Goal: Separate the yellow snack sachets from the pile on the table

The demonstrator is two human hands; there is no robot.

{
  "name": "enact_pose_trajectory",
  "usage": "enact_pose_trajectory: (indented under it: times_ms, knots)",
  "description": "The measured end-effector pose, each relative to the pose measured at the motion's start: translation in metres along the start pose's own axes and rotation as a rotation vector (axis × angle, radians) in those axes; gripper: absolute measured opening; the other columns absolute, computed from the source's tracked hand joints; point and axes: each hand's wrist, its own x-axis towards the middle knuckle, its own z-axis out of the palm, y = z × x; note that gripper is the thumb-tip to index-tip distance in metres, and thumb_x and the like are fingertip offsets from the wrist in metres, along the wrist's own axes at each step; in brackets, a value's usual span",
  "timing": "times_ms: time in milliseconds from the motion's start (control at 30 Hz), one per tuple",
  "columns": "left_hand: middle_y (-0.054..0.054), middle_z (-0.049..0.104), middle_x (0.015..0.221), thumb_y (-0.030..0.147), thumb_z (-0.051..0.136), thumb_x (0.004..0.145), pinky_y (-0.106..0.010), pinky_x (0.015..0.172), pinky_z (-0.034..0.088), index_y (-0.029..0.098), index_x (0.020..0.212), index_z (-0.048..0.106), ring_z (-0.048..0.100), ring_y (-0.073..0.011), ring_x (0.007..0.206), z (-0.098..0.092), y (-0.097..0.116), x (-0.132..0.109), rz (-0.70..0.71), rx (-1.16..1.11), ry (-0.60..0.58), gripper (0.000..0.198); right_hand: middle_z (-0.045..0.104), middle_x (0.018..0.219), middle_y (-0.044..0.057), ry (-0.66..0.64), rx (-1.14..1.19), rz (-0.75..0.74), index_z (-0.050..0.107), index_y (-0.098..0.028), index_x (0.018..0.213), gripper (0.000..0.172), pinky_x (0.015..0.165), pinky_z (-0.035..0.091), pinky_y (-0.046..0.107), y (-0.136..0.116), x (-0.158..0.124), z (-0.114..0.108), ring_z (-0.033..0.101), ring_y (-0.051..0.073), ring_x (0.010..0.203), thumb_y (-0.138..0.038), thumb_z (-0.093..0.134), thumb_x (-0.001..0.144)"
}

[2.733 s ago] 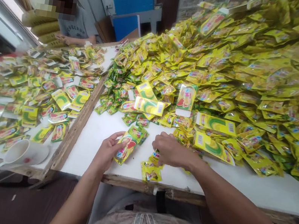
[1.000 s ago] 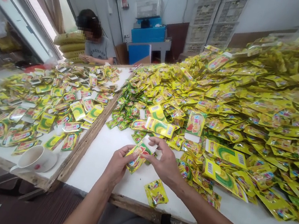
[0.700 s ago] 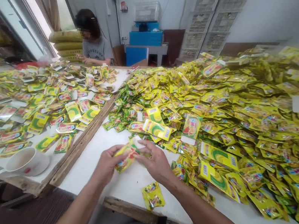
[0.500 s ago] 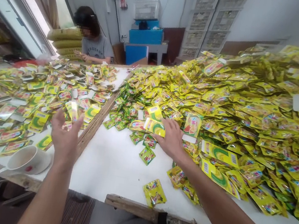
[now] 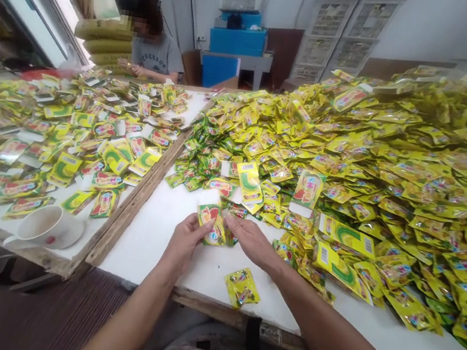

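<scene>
Glossy yellow foil, the sachet (image 5: 211,223) looks light, limp and slippery; left hand (image 5: 184,243) and right hand (image 5: 249,240) each keep a pinching grip on its edges, above the tabletop (image 5: 169,236), the pile (image 5: 353,153) at two o'clock.

Cup (image 5: 42,225) on saucer, left table; blue crate (image 5: 237,40); co-worker (image 5: 154,48) at far end.

Both hands, left hand (image 5: 185,240) and right hand (image 5: 251,241), pinch one yellow sachet (image 5: 212,223) above the white table (image 5: 169,236).
</scene>
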Motion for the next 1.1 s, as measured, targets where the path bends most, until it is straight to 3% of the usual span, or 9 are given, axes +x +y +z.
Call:
enact_pose_trajectory:
  times_ms: [133, 200, 267, 367, 433, 567, 667, 833, 1100]
  knots:
    - [-0.002, 0.070, 0.075, 0.033, 0.078, 0.059, -0.025, 0.059, 0.047, 0.016, 0.093, 0.059, 0.063, -0.0156, 0.062, -0.022, 0.004, 0.002, 0.043, 0.177, 0.075, 0.043, 0.064, 0.105, 0.009, 0.186, -0.468, 0.015, 0.061, -0.020, 0.109, 0.033, 0.081, 0.042, 0.036, 0.019, 0.005, 0.000, 0.055, 0.026, 0.098, -0.036, 0.055, 0.081]
    - [-0.002, 0.070, 0.073, 0.035, 0.078, 0.058, -0.025, 0.058, 0.046, 0.016, 0.094, 0.060, 0.062, -0.0155, 0.060, -0.034, 0.007, 0.002, 0.050, 0.321, 0.096, 0.044, 0.060, 0.113, 0.011, 0.149, -0.619, 0.033, 0.054, -0.022, 0.120, 0.051, 0.083, 0.041, 0.036, 0.027, 0.006, 0.001, 0.051, 0.027, 0.106, -0.027, 0.067, 0.072]
    - [-0.002, 0.070, 0.076, 0.037, 0.077, 0.058, -0.024, 0.059, 0.045, 0.016, 0.090, 0.063, 0.063, -0.0162, 0.063, -0.043, 0.008, 0.000, 0.055, 0.434, 0.101, 0.041, 0.059, 0.111, 0.011, 0.078, -0.646, 0.083, 0.055, -0.023, 0.118, 0.055, 0.078, 0.043, 0.033, 0.032, 0.006, 0.001, 0.052, 0.027, 0.104, -0.025, 0.072, 0.066]
    - [-0.003, 0.071, 0.080, 0.038, 0.077, 0.058, -0.024, 0.060, 0.045, 0.016, 0.084, 0.066, 0.063, -0.0176, 0.067, -0.048, 0.010, -0.004, 0.040, 0.513, 0.075, 0.036, 0.062, 0.096, 0.006, 0.068, -0.516, 0.096, 0.062, -0.022, 0.096, 0.033, 0.069, 0.042, 0.030, 0.036, 0.005, -0.002, 0.056, 0.023, 0.088, -0.027, 0.071, 0.065]
    - [-0.004, 0.071, 0.079, 0.038, 0.076, 0.058, -0.024, 0.060, 0.046, 0.016, 0.085, 0.067, 0.064, -0.0184, 0.067, -0.046, 0.010, -0.007, 0.006, 0.514, 0.029, 0.036, 0.060, 0.079, 0.002, 0.122, -0.279, 0.063, 0.059, -0.021, 0.084, 0.018, 0.063, 0.042, 0.029, 0.039, 0.006, -0.005, 0.055, 0.018, 0.072, -0.031, 0.065, 0.070]
    - [-0.007, 0.072, 0.082, 0.037, 0.075, 0.061, -0.028, 0.066, 0.049, 0.014, 0.097, 0.066, 0.065, -0.0199, 0.070, -0.035, 0.010, -0.012, -0.081, 0.352, -0.104, 0.044, 0.050, 0.063, -0.004, 0.246, 0.349, 0.070, 0.050, -0.020, 0.074, 0.031, 0.058, 0.047, 0.028, 0.038, 0.009, -0.005, 0.050, 0.012, 0.058, -0.044, 0.067, 0.064]
    - [-0.007, 0.072, 0.082, 0.037, 0.076, 0.061, -0.030, 0.065, 0.050, 0.016, 0.113, 0.059, 0.066, -0.0203, 0.067, -0.029, 0.008, -0.013, -0.102, 0.278, -0.124, 0.058, 0.047, 0.060, -0.006, 0.367, 0.566, 0.092, 0.049, -0.020, 0.071, 0.040, 0.061, 0.050, 0.029, 0.030, 0.009, -0.004, 0.050, 0.010, 0.057, -0.043, 0.076, 0.052]
    - [-0.005, 0.072, 0.075, 0.037, 0.076, 0.061, -0.027, 0.060, 0.049, 0.015, 0.114, 0.057, 0.065, -0.0189, 0.063, -0.028, 0.005, -0.013, -0.084, 0.353, -0.099, 0.061, 0.054, 0.070, -0.004, 0.447, 0.576, 0.013, 0.054, -0.021, 0.089, 0.042, 0.064, 0.051, 0.030, 0.018, 0.004, -0.002, 0.054, 0.012, 0.065, -0.040, 0.073, 0.056]
    - [-0.004, 0.071, 0.074, 0.035, 0.077, 0.061, -0.023, 0.059, 0.049, 0.013, 0.101, 0.062, 0.065, -0.0146, 0.061, -0.017, 0.003, -0.017, -0.085, 0.191, -0.080, 0.048, 0.050, 0.064, -0.004, 0.198, 0.163, -0.037, 0.055, -0.017, 0.074, 0.020, 0.060, 0.038, 0.026, 0.027, -0.003, -0.008, 0.047, 0.011, 0.062, -0.031, 0.066, 0.064]
